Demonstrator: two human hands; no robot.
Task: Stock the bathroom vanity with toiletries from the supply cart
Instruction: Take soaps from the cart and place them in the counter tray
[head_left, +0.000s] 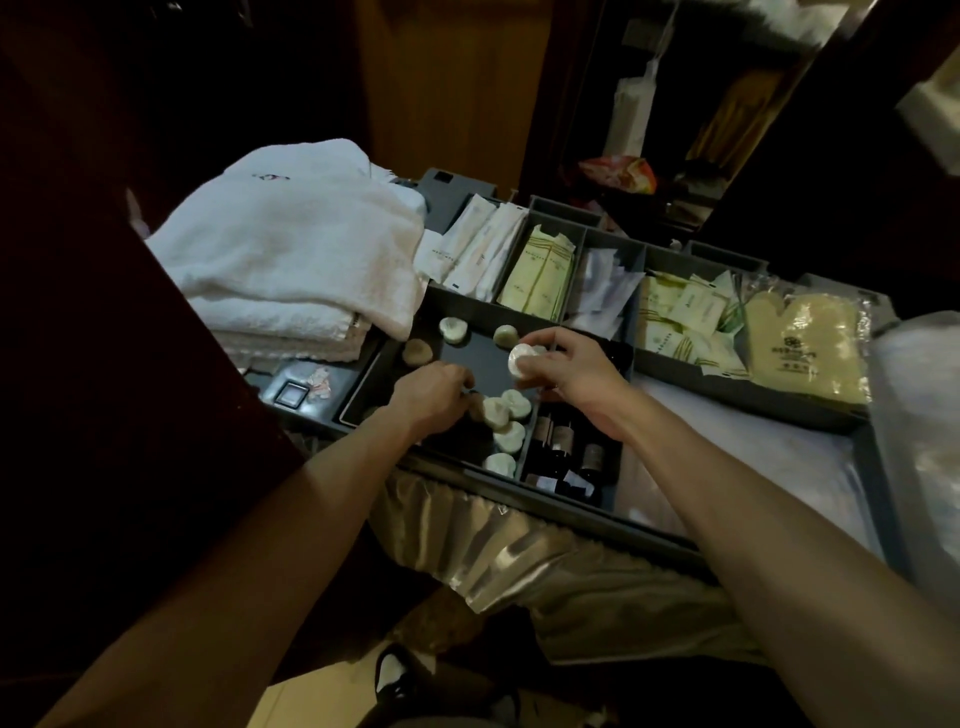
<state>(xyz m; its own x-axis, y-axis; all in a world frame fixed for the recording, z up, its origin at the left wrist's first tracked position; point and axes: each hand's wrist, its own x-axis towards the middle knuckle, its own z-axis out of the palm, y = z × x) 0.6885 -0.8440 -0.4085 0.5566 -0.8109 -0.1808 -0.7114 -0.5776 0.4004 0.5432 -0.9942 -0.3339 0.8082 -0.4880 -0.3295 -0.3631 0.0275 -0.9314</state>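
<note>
The grey supply cart tray (691, 379) is split into compartments. One dark compartment (478, 358) holds several round wrapped soaps (509, 436). My right hand (566, 374) pinches one round white soap (522, 358) above that compartment. My left hand (431, 397) reaches down into the same compartment, fingers curled at a soap (493, 410); its fingertips are hidden, so I cannot tell whether it holds anything. Small dark bottles (566, 452) stand in the slot to the right of the soaps.
Folded white towels (291, 244) are stacked on the cart's left. Sachets and packets (540, 275) fill the rear compartments, and bagged mitts (810, 343) lie at the right. A dark wooden panel (130, 364) stands at the left. A plastic liner (545, 566) hangs below the tray.
</note>
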